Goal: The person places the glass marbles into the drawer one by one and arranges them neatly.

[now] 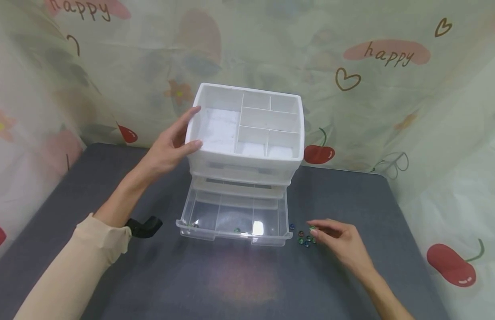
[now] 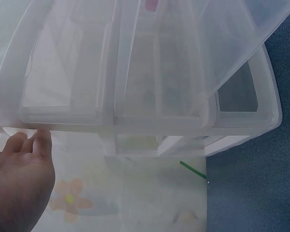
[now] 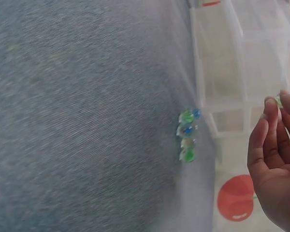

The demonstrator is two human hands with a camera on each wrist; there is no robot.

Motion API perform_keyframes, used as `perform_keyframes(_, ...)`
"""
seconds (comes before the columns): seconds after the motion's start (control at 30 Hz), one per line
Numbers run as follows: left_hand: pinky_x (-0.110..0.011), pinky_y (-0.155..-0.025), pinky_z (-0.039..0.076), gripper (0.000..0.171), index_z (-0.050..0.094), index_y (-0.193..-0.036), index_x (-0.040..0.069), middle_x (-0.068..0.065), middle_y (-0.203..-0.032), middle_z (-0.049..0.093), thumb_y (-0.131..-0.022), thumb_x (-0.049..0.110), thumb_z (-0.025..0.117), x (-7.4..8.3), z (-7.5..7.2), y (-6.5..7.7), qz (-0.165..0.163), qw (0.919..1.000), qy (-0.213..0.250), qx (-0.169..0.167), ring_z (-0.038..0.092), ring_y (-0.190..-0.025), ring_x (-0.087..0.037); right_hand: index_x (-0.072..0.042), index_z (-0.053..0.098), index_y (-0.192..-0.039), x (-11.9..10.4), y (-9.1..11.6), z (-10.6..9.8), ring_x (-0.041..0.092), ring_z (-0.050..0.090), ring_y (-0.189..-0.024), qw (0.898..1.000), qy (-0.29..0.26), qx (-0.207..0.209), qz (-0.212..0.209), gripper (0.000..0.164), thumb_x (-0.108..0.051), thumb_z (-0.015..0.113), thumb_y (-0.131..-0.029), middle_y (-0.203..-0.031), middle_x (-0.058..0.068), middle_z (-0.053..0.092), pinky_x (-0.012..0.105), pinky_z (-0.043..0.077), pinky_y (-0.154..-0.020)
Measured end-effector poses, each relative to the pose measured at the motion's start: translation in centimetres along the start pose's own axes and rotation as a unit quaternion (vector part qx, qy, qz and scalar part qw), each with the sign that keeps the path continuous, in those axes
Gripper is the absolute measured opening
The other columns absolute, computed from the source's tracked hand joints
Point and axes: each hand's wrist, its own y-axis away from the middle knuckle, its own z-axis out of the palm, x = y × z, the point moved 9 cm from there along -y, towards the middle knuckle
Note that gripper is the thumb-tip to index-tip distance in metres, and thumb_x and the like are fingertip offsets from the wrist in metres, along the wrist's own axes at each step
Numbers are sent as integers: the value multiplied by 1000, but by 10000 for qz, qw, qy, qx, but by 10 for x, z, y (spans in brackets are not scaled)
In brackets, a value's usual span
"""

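Note:
A white plastic drawer organizer (image 1: 247, 158) stands at the back of the table, its top divided into compartments. My left hand (image 1: 163, 151) grips its upper left edge, thumb on the rim and fingers along the side. Below, a clear drawer (image 1: 271, 241) is pulled out, with a green marble (image 1: 237, 230) inside near the front and another small piece at its left. To the right of the drawer, my right hand (image 1: 345, 242) pinches a green marble (image 3: 278, 101) between thumb and fingertips. Several glass marbles (image 1: 301, 241), blue, green and reddish, lie on the table beside these fingertips.
Dark grey cloth covers the table (image 1: 247, 284). A patterned curtain (image 1: 391, 102) with cherries and lettering hangs behind the organizer and along both sides. A black curved piece (image 1: 145, 227) sticks out by the left sleeve cuff (image 1: 111, 240).

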Motion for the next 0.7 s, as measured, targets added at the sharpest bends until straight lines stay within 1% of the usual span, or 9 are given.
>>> perform_keyframes(0.13,-21,-95,42,75,22,-160,26,-9,-164,17,-98,5,61,0,0,0,-9,10000,-56,-17,30,-141,-30,-13,76,-112,-8,-3,2,22,70,-87,9999,102,-55,19,23,-22,74,-91,-108,13,73,32,55,-74)
perform_keyframes(0.27,-21,-96,41,76,22,-160,25,-10,-164,17,-98,5,61,1,-1,0,60,9999,-113,-34,30,-142,-31,-15,75,-113,-17,-8,6,27,71,-91,9998,71,-191,-12,23,-23,74,-91,-107,4,74,32,56,-76)
perform_keyframes(0.3,-21,-96,41,76,22,-160,24,-10,-164,17,-98,5,62,1,-1,0,77,9999,-116,-31,30,-142,-31,-14,75,-113,-20,-9,7,27,71,-90,9997,35,-233,-13,24,-22,74,-91,-107,4,74,34,56,-76)
perform_keyframes(0.5,-21,-97,41,76,23,-160,22,-12,-163,18,-97,6,64,0,-1,0,43,9999,-110,12,27,-144,-31,-12,75,-112,-40,-18,12,19,72,-89,9989,-137,-424,-158,23,-18,75,-90,-107,7,74,33,56,-79)
perform_keyframes(0.6,-21,-98,40,76,23,-160,22,-12,-163,19,-97,7,64,0,-1,0,26,9999,-128,34,27,-145,-30,-14,75,-112,-49,-22,17,19,71,-89,9982,-158,-518,-276,22,-16,75,-90,-106,8,74,33,56,-78)
perform_keyframes(0.7,-22,-98,40,76,23,-160,22,-13,-163,19,-97,7,64,0,-2,0,34,9999,-135,31,27,-145,-30,-16,75,-111,-57,-26,21,19,71,-88,9977,-76,-575,-357,21,-17,75,-90,-103,5,74,32,56,-77)
